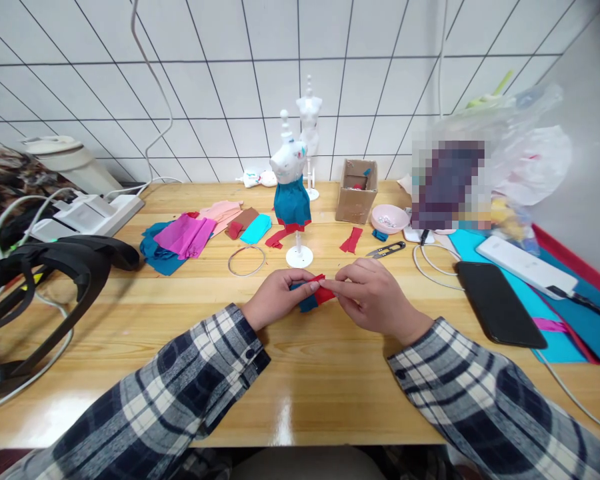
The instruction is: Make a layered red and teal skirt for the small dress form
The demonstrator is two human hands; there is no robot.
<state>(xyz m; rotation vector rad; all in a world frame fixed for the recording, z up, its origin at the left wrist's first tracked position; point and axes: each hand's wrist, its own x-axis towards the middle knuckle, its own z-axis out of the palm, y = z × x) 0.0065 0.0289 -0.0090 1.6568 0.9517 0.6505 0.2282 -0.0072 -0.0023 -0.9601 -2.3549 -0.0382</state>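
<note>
My left hand (283,297) pinches a small piece of red cloth (324,295) together with blue cloth (307,303), its thumb on top. My right hand (373,297) is closed at the right edge of the red cloth, with its fingertips on it near my left thumb. Whether a needle or thread is between the fingers is too small to see. Just behind the hands stands a small white dress form (289,160) in a blue skirt (293,202) with a red hem, on a round white base (299,257).
Thread snips (390,249), a pink bead bowl (390,219) and a cardboard box (357,193) stand behind my right hand. A black phone (500,303) lies right. Left are cloth scraps (187,237), a wire ring (247,261) and a black headset (55,320).
</note>
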